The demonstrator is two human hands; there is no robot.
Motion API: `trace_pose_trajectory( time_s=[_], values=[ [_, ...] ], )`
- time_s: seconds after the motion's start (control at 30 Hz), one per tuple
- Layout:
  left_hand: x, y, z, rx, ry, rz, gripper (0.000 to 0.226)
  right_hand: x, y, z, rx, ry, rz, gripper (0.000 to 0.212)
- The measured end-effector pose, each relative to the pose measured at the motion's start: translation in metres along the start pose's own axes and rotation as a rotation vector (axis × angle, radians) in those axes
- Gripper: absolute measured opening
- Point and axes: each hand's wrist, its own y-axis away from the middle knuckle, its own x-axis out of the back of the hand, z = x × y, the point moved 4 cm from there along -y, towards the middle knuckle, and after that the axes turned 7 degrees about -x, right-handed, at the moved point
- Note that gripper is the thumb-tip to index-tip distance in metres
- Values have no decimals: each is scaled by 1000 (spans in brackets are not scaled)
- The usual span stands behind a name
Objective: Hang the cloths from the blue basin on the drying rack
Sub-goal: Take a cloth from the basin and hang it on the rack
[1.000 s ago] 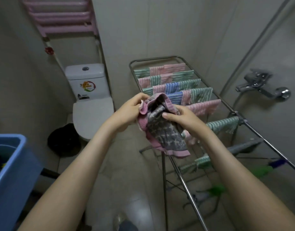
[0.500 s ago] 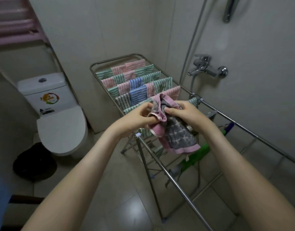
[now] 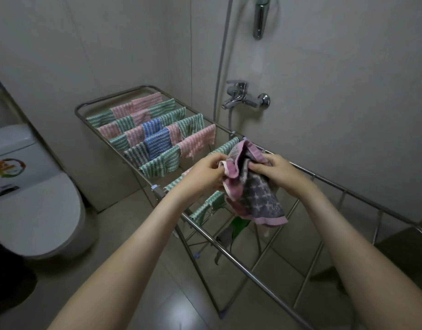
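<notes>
We look down our two bare arms, which reach out over the floor tiles toward the drying rack (image 3: 229, 254). Our left hand (image 3: 206, 173) and our right hand (image 3: 279, 173) are close together, and both hold one cloth (image 3: 255, 196) up in the air above the middle of the rack. The cloth is pink on the edges and grey with small pale marks. The fingers (image 3: 217, 163) of our left hand are curled tight and pinch the pink edge on the left side. The thumb and fingers of our right hand are bent and pinch the bunched top on the right side. The rest of the cloth hangs down loose between the rails, and it is not laid over any bar. Under it, below the rack, we see something green (image 3: 238, 226), but we cannot tell what it is. The near part of the rack has bare shiny bars. Farther along, many striped cloths (image 3: 157, 144) hang in rows over the bars, some green, some pink, some blue and one grey. To the left stands a white toilet (image 3: 34, 210) with its lid down. On the far wall to the right are a silver tap (image 3: 243, 98) and a shower hose (image 3: 223, 55) going up.
</notes>
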Motion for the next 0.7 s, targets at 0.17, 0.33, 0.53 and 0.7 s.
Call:
trace_pose_trajectory(
  time_s=[0.17, 0.33, 0.53, 0.7],
  values=[
    [-25, 0, 9, 70, 99, -24, 30, 26, 4, 25, 22, 166, 43, 8],
    [-59, -2, 18, 35, 136, 49, 30, 59, 7, 56, 92, 217, 65, 13],
    [-110, 0, 18, 55, 106, 191, 28, 95, 10, 94, 101, 246, -71, 19],
    [-144, 8, 17, 83, 158, 300, 25, 115, 20, 111, 156, 237, -99, 30]
  ],
)
